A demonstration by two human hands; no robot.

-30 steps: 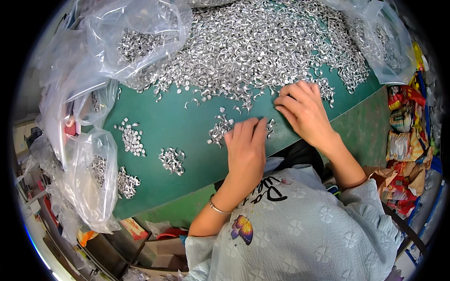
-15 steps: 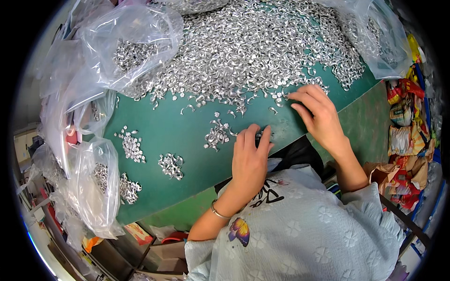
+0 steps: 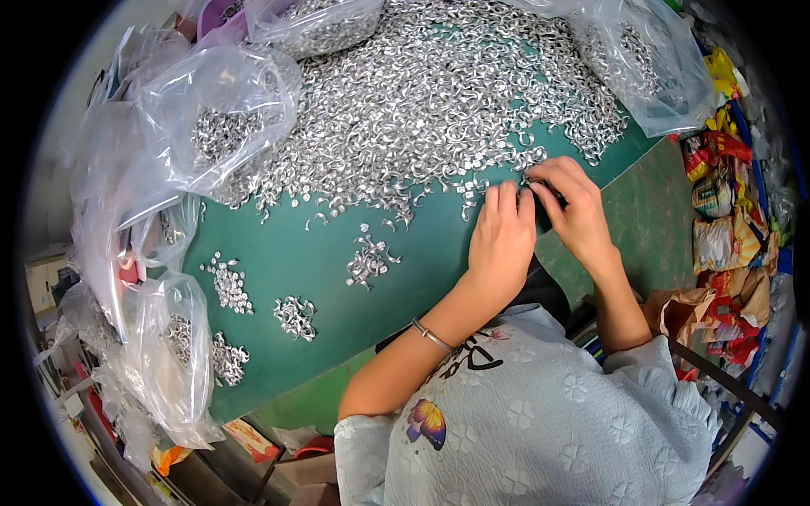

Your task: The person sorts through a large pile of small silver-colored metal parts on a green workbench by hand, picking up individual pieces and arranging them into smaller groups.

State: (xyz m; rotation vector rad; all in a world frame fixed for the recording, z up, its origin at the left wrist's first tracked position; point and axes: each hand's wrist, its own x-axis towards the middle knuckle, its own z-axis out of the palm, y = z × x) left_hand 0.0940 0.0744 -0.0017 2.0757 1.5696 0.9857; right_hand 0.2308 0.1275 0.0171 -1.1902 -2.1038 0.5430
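Note:
My left hand (image 3: 504,240), with a bangle (image 3: 433,336) on its wrist, is over the near part of the green tabletop. Its fingers are bent and close together, and their undersides are hidden. Against its fingertips, my right hand (image 3: 578,211) pinches thumb to forefinger; whatever is between them is too small to make out. Just beyond both hands spreads a big heap of small curved silver metal pieces (image 3: 405,118). Left of my left hand lies a small pile of the same curved pieces (image 3: 369,261).
Further left are another small pile (image 3: 294,318), a cluster of rounder metal bits (image 3: 229,285) and a pile (image 3: 228,361) beside a clear plastic bag (image 3: 173,371). Larger bags of pieces (image 3: 224,126) (image 3: 645,76) flank the heap. Colourful packages (image 3: 717,202) are at the right.
My left hand has moved right and away from me, leaving the small pile's side to meet my right hand. My right thumb and forefinger have closed together. The whole view has shifted slightly.

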